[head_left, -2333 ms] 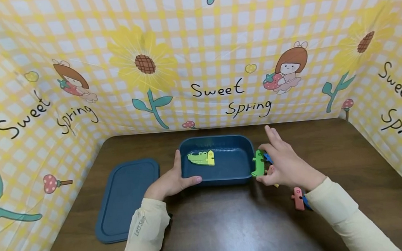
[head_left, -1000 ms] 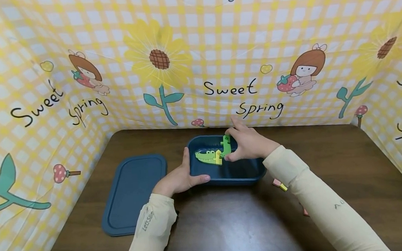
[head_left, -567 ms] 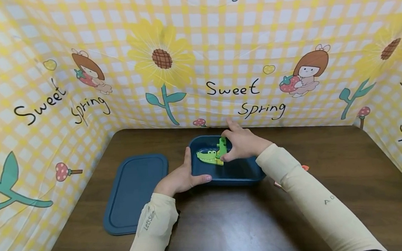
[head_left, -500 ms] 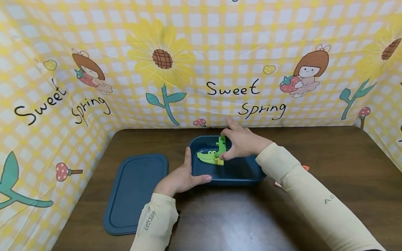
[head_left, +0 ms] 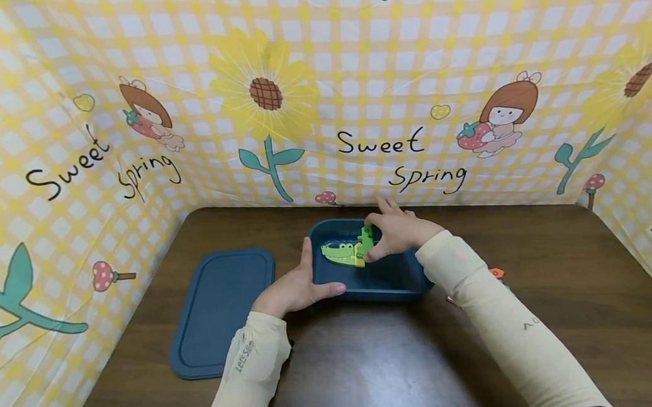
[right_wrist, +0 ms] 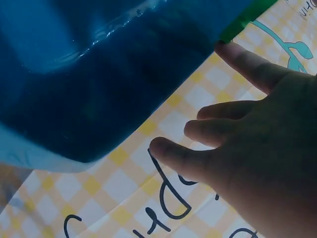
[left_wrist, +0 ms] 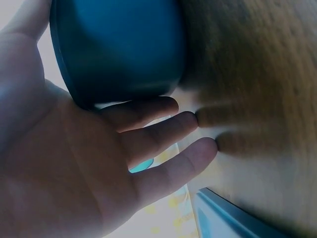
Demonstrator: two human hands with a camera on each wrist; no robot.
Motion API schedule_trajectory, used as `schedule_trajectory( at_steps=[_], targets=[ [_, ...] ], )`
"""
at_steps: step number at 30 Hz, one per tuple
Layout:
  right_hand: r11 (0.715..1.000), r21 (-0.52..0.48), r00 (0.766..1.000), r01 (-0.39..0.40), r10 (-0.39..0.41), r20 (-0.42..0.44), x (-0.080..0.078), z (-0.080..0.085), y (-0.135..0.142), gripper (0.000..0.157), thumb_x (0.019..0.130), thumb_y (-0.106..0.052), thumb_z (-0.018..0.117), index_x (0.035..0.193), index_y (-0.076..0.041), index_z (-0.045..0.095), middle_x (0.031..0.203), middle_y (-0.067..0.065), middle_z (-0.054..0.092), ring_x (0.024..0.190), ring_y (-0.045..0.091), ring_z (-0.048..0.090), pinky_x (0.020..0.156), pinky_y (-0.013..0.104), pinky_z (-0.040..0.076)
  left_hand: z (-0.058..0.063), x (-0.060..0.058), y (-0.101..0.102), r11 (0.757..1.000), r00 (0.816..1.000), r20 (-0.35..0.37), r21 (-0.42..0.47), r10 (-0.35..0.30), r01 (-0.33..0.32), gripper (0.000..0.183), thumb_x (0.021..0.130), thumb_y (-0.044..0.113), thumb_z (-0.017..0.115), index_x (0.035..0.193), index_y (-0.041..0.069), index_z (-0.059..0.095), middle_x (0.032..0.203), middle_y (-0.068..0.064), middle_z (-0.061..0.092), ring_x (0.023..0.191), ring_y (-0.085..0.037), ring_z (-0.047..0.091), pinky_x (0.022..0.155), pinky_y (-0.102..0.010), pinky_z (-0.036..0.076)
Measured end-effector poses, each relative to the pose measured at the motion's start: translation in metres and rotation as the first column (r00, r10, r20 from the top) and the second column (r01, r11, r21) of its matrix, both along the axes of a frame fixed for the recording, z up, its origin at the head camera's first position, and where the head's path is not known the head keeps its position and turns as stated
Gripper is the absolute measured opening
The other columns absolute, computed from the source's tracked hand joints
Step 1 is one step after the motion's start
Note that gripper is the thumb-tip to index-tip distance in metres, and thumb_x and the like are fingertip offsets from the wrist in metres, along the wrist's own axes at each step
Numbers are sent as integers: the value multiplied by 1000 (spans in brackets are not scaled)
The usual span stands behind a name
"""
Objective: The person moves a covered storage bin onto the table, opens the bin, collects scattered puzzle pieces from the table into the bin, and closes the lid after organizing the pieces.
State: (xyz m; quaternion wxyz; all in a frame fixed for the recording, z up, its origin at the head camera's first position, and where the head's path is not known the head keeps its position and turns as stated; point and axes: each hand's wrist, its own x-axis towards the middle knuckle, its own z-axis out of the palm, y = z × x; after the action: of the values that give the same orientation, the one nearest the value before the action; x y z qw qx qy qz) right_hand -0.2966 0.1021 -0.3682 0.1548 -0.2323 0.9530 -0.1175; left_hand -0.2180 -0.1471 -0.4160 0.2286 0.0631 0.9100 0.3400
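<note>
Green piece (head_left: 367, 233), right hand (head_left: 400, 231) pinching; box (head_left: 386, 293) beneath

A checked cloth (head_left: 179, 50) with a printed pattern hung behind a dark brown worktop (head_left: 365, 352).
The yellow-and-white cloth covered the back and both sides, lightly creased. A yellow sunflower (head_left: 265, 93) with a brown latticed centre and green leaves showed left of centre, and a second sunflower (head_left: 641, 79) at the right. A brown-haired cartoon girl (head_left: 152, 118) with a strawberry was printed at left, her twin (head_left: 498, 119) at right. Black "Sweet Spring" lettering (head_left: 381, 144) ran between the twin and the first sunflower, repeated on both sides. A small yellow heart (head_left: 440, 111) sat above it. The worktop shone near the front; a blue lid (head_left: 222, 311) lay flat at its left.
</note>
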Motion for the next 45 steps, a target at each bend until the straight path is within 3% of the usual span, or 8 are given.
schedule_trajectory(
  at_steps=[11,18,30,40,45],
  targets=[
    [998,43,998,39,-41,51,-4,-2,-1,82,79,-50,81,146,-10,53,165,26,-1,151,43,-3,109,70,17,2,1,0,1000,1000,2,4,1,-2,123,88,64,68,158,21,-24,152,-30,39,89,-23,68,86,-45,51],
    [994,95,994,58,-66,87,-13,-13,1,88,74,-55,83,145,-12,55,165,25,-3,151,43,-4,107,75,14,1,0,1,1000,1000,1,16,6,-6,124,88,64,68,158,22,-24,153,-29,38,83,-22,68,80,-42,51],
    [981,182,990,73,-92,102,-22,-24,1,94,71,-61,82,149,-19,52,165,25,-4,150,44,-4,108,73,17,-1,0,0,1000,1000,-3,23,5,-5,124,88,64,69,158,22,-24,155,-29,35,94,-24,67,86,-45,50],
    [986,144,985,82,-102,138,-1,0,-5,93,80,-49,83,156,-16,41,165,27,-5,150,45,-4,110,71,15,1,0,0,1000,1000,1,27,1,-1,124,88,64,68,159,20,-23,152,-30,38,83,-23,68,79,-42,51],
    [989,116,988,87,-101,121,-3,0,-3,89,81,-47,83,154,-16,43,165,27,-1,150,45,-2,108,72,16,1,0,0,1000,1000,4,16,2,-2,124,87,65,68,158,22,-25,151,-30,40,81,-23,68,79,-42,51]
  ],
)
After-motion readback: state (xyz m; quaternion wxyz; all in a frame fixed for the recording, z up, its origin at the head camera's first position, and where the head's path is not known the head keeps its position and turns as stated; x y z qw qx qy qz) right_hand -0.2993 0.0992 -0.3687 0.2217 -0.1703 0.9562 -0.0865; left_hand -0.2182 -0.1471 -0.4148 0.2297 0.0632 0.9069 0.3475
